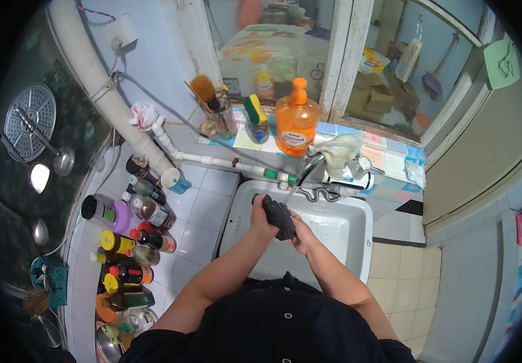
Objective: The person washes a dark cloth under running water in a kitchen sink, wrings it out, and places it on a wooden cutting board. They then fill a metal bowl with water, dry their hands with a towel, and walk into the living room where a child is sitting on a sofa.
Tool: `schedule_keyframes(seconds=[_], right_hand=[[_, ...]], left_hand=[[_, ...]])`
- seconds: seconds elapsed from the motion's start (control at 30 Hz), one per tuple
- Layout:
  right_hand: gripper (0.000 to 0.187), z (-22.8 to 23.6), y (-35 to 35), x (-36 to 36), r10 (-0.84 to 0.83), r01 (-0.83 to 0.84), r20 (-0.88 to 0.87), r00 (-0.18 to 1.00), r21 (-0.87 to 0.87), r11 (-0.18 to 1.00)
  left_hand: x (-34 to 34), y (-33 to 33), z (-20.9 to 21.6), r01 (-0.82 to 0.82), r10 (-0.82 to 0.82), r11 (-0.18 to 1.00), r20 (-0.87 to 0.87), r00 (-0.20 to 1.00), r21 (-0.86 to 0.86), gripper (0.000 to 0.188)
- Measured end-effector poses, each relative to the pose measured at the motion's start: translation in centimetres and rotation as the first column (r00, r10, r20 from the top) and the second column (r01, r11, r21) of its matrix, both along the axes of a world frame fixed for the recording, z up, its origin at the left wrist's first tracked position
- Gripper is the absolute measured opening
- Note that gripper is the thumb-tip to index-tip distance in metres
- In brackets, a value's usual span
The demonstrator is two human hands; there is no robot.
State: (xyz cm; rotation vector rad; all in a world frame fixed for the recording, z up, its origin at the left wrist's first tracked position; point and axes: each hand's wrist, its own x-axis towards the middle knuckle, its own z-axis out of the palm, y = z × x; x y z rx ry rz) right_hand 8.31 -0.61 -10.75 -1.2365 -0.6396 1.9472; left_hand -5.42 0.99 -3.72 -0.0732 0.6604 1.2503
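Over the white sink [362, 236], a bunched dark grey cloth [279, 219] is gripped between both my hands. My left hand [262, 221] is wrapped round its left side, the fingers partly hidden behind it. My right hand [301, 235] presses against its right side with bent fingers. Just above the cloth, the curved metal faucet [310, 169] lets a thin stream of water fall onto or beside it. A pale cloth [339, 152] drapes over the faucet's upper part.
On the tiled ledge stand an orange soap bottle [297, 124], a yellow-green sponge [255, 111] on a jar, and a glass with a brush [203, 89]. Several sauce bottles [155, 213] crowd the counter at left. White pipes [212, 160] run behind the sink.
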Motion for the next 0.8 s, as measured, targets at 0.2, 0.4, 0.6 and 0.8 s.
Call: schedule_keyframes(seconds=[0.2, 0.4, 0.6, 0.8], right_hand=[[0.052, 5.0, -1.4, 0.1, 0.003, -0.169, -0.633, 0.774, -0.202, 0.965], [0.051, 3.7, -0.5, 4.3, 0.052, -0.052, 0.0, 0.999, -0.09, 0.995], [0.049, 7.3, 1.1, 11.7, -0.421, -0.235, 0.806, 0.417, 0.543, 0.806], [0.034, 14.1, 6.0, 16.9, -0.829, -0.611, 0.483, -0.28, 0.577, 0.543]], left_hand=[[-0.5, -0.2, 0.8, 0.016, -0.025, 0.994, 0.085, 0.996, 0.107, 0.026], [-1.7, 0.4, 1.8, 0.052, -0.055, 0.989, 0.013, 0.998, 0.135, 0.029], [-1.7, 0.0, 0.6, 0.143, -0.145, 0.979, 0.009, 0.989, 0.144, 0.033], [-1.0, -0.4, 2.7, 0.149, -0.149, 0.988, -0.012, 0.989, 0.042, 0.03]])
